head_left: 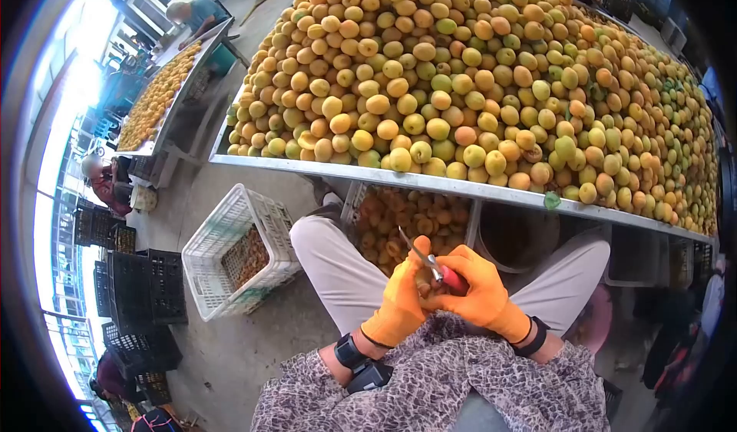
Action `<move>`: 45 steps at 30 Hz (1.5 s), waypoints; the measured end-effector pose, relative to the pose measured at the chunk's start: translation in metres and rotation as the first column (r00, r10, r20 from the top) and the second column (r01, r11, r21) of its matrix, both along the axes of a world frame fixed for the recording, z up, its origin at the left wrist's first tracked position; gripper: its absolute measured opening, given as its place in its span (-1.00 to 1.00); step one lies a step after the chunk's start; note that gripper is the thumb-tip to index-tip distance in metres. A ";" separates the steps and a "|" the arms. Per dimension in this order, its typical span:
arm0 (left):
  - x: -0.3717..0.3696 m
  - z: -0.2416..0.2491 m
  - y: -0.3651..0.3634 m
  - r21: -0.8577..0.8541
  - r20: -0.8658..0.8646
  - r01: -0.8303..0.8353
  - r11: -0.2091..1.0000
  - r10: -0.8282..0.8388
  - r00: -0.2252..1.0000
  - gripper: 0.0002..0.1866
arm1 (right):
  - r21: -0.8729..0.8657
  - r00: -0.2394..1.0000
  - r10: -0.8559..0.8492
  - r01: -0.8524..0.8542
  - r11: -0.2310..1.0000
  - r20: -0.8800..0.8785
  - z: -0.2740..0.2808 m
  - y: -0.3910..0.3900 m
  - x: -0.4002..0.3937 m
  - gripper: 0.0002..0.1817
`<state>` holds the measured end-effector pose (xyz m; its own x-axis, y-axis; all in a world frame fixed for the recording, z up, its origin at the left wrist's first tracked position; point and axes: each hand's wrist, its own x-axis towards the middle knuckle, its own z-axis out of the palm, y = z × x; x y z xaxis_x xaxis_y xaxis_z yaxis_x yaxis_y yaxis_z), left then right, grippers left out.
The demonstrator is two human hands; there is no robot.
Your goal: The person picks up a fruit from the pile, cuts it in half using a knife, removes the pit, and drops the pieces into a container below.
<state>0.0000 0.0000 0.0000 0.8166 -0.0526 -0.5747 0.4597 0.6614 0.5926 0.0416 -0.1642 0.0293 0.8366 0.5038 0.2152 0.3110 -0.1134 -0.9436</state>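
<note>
Both hands wear orange gloves and meet over my lap. My right hand point(482, 292) is closed round the red handle of a small knife point(453, 280), whose bare blade points up and to the left. In the closed fingers of my left hand point(399, 301) is an apricot point(424, 281), mostly hidden by the gloves, with the knife right against it. Just beyond the hands, under the table edge, stands a crate of apricots point(407, 221), many of them looking split.
A metal-rimmed table point(338, 168) heaped with apricots point(476, 71) stands before me. On the left is a white crate point(201, 267) with small brown pieces, probably pits. Black crates point(146, 286) are stacked farther left. Other people sit around a second fruit table point(157, 98). A bucket point(518, 236) stands below the table.
</note>
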 end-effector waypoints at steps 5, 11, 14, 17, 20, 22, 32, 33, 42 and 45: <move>-0.012 -0.026 -0.003 -0.113 0.411 0.101 0.988 -0.046 0.911 -0.50 | -0.031 0.999 -0.033 0.034 0.999 0.032 -0.003 0.001 -0.002 -0.44; 0.001 -0.004 -0.014 0.326 0.302 0.093 0.941 -0.197 0.933 -0.68 | -0.037 0.998 -0.034 0.035 0.999 0.043 -0.011 -0.005 0.003 -0.58; 0.008 -0.001 -0.016 -0.058 0.079 0.110 0.992 -0.105 0.991 -0.61 | -0.118 0.994 -0.041 0.053 0.992 0.099 -0.008 -0.005 0.004 -0.63; 0.008 -0.005 -0.017 -0.154 0.072 0.098 0.983 -0.088 0.994 -0.49 | -0.280 0.969 0.009 0.062 0.958 0.246 -0.010 -0.002 -0.002 -0.49; 0.010 -0.004 -0.021 -0.167 0.062 0.060 0.984 -0.050 0.997 -0.48 | -0.274 0.948 -0.012 0.104 0.956 0.317 -0.020 0.002 -0.006 -0.52; 0.007 0.004 -0.023 -0.033 0.068 0.023 0.999 -0.021 0.997 -0.56 | -0.213 0.940 -0.047 0.125 0.969 0.337 -0.033 0.003 -0.002 -0.57; 0.025 -0.011 0.026 -0.315 0.045 0.265 0.911 -0.265 0.963 -0.54 | 0.360 0.631 0.054 0.368 0.857 -0.774 -0.002 -0.028 0.020 -0.80; 0.028 -0.014 0.031 -0.264 0.029 0.226 0.938 -0.227 0.974 -0.59 | 0.362 0.656 0.021 0.389 0.847 -0.754 -0.001 -0.037 0.019 -0.80; 0.079 -0.002 0.046 0.976 0.182 -0.214 -0.030 -0.419 0.889 -0.83 | -0.060 0.700 -0.711 0.714 0.697 0.062 -0.025 -0.103 0.020 -0.76; 0.114 0.015 0.029 0.960 0.279 -0.244 0.134 -0.439 0.854 -0.85 | 0.028 0.654 -0.728 0.747 0.664 -0.206 -0.020 -0.104 0.020 -0.83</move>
